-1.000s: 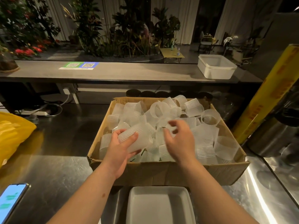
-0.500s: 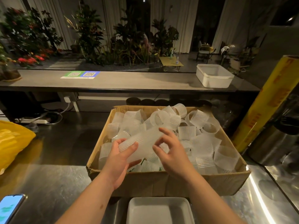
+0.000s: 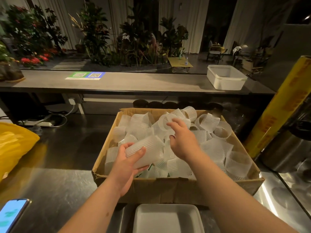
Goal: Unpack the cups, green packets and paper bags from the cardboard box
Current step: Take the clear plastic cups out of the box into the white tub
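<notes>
Since half a second ago the right hand (image 3: pixel 183 140) has left the stack's open end and reached deeper into the cardboard box (image 3: pixel 168 187), its bent fingers now against a loose cup (image 3: pixel 165 121) near the back, though I cannot tell whether they grip it. The left hand (image 3: pixel 126 165) still holds the stack of ribbed cups (image 3: pixel 148 152) on its side, thumb and fingers wrapped round it, just above the box's near left corner. More translucent cups (image 3: pixel 208 121) fill the box, which stands on the steel counter (image 3: pixel 50 190) behind a white tray (image 3: pixel 168 219).
</notes>
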Demonstrator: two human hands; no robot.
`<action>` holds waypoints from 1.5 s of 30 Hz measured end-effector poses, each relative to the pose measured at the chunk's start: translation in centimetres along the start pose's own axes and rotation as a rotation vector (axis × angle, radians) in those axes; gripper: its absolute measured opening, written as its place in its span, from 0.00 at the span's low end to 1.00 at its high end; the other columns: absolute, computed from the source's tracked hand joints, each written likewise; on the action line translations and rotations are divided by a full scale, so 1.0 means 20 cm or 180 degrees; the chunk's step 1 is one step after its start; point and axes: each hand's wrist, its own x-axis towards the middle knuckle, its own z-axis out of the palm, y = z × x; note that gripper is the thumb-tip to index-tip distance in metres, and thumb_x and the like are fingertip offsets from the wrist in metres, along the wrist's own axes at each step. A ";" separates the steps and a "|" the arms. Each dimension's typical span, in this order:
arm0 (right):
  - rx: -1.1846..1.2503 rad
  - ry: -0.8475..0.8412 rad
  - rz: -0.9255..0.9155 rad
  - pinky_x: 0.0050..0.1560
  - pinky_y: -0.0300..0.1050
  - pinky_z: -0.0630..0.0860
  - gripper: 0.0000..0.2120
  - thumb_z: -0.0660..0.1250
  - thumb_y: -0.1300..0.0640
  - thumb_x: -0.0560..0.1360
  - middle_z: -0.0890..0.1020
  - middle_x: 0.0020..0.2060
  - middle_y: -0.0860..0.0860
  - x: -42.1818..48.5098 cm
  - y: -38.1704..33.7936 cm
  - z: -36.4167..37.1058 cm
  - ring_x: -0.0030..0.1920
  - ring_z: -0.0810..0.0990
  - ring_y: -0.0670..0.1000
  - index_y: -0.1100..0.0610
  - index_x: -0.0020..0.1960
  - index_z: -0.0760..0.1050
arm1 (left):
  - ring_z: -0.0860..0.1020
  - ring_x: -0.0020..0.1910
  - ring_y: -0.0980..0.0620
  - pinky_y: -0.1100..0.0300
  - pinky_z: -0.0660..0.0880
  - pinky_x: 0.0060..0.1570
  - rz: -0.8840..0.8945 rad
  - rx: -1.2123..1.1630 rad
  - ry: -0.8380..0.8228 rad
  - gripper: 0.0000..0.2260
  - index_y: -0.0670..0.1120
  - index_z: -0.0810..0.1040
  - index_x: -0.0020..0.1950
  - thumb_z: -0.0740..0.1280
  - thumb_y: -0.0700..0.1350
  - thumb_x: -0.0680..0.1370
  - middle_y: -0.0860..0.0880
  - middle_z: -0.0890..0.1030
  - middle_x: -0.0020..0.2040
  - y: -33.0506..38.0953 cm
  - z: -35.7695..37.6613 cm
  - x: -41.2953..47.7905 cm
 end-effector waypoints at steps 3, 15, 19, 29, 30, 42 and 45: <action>0.0366 0.0388 0.0652 0.65 0.49 0.74 0.27 0.68 0.51 0.81 0.60 0.78 0.53 0.14 0.01 0.00 0.71 0.71 0.56 0.51 0.78 0.64 | 0.78 0.62 0.42 0.45 0.82 0.57 -0.0035 -0.0036 0.0019 0.27 0.56 0.70 0.68 0.76 0.51 0.71 0.47 0.75 0.65 0.00 0.00 0.00; 0.0696 0.0374 0.1192 0.63 0.56 0.78 0.22 0.72 0.47 0.78 0.74 0.65 0.53 0.32 0.06 0.11 0.62 0.75 0.54 0.50 0.69 0.72 | 0.79 0.62 0.42 0.46 0.82 0.56 -0.0078 -0.0044 -0.0020 0.27 0.56 0.70 0.66 0.76 0.49 0.71 0.46 0.76 0.65 0.00 -0.01 0.01; 0.0499 0.0210 0.0680 0.70 0.56 0.73 0.30 0.73 0.50 0.77 0.75 0.66 0.51 0.27 0.07 0.13 0.66 0.72 0.53 0.49 0.76 0.67 | 0.78 0.63 0.42 0.44 0.81 0.58 -0.0085 -0.0044 -0.0051 0.29 0.55 0.69 0.68 0.77 0.50 0.71 0.46 0.76 0.66 -0.01 -0.02 0.01; 0.2128 0.0261 0.0192 0.52 0.40 0.76 0.03 0.66 0.57 0.82 0.81 0.47 0.47 -0.06 0.02 0.03 0.50 0.79 0.45 0.53 0.51 0.79 | 0.79 0.62 0.44 0.50 0.83 0.51 -0.0007 -0.0340 0.0125 0.25 0.55 0.69 0.68 0.74 0.49 0.74 0.49 0.76 0.65 0.01 0.01 0.00; 0.2109 0.0203 0.0101 0.52 0.41 0.76 0.03 0.66 0.56 0.82 0.81 0.47 0.47 -0.12 0.02 0.04 0.50 0.79 0.44 0.53 0.50 0.79 | 0.79 0.61 0.44 0.51 0.84 0.49 0.0000 -0.0346 0.0178 0.25 0.55 0.69 0.68 0.74 0.50 0.73 0.49 0.76 0.64 0.01 0.02 0.00; 0.2374 -0.0445 -0.0208 0.74 0.48 0.68 0.16 0.61 0.44 0.81 0.68 0.75 0.40 -0.37 0.02 0.04 0.75 0.66 0.42 0.42 0.68 0.69 | 0.77 0.61 0.45 0.55 0.83 0.48 0.0063 0.0107 0.0032 0.26 0.56 0.69 0.68 0.74 0.54 0.73 0.48 0.74 0.64 -0.02 0.19 -0.03; 0.1793 0.0090 0.0015 0.67 0.38 0.69 0.20 0.63 0.43 0.80 0.71 0.66 0.36 -0.39 0.08 -0.04 0.67 0.70 0.36 0.45 0.70 0.67 | 0.78 0.60 0.42 0.53 0.83 0.49 0.0037 -0.0091 -0.0001 0.25 0.56 0.70 0.65 0.74 0.53 0.70 0.47 0.75 0.64 -0.02 0.25 -0.02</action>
